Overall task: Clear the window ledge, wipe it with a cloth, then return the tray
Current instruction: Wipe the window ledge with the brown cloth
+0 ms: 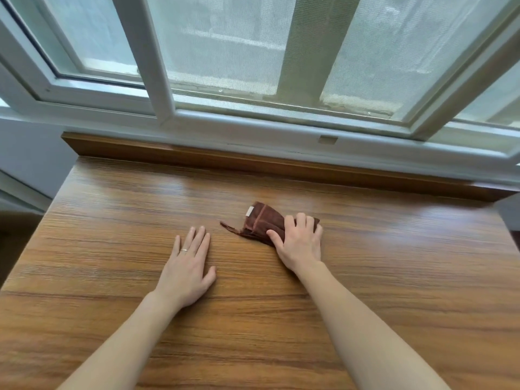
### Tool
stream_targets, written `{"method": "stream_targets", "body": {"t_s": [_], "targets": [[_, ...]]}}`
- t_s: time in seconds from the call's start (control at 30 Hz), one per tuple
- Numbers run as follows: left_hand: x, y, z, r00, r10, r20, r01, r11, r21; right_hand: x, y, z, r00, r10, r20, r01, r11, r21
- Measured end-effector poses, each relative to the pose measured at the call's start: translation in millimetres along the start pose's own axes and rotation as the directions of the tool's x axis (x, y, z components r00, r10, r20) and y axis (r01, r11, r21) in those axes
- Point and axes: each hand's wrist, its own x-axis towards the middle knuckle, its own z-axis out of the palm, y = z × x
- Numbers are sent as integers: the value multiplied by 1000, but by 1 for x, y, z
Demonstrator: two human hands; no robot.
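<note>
A wide wooden window ledge fills the lower view. On it, right of centre, lies a folded dark brown cloth with a small white label. My right hand lies on the cloth's right part, fingers spread over it and pressing it to the wood. My left hand rests flat on the bare wood to the left of the cloth, fingers straight, a ring on one finger. No tray is in view.
A raised wooden strip runs along the back of the ledge under the white window frame. Mesh-screened panes stand behind it. The ledge's left edge drops off beside a pale wall.
</note>
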Motion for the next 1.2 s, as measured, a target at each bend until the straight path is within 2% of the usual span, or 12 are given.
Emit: {"method": "stream_targets", "body": {"t_s": [0.3, 0.77, 1.2], "targets": [[-19, -1, 8, 998, 68, -14, -67, 997, 49, -68, -4, 14, 993, 41, -110, -39, 999, 19], [-55, -9, 18, 985, 173, 13, -174, 978, 116, -171, -19, 24, 977, 145, -153, -145, 989, 10], [-60, -14, 27, 978, 200, -63, -195, 978, 73, -259, -38, 19, 971, 179, -157, -182, 983, -4]]}}
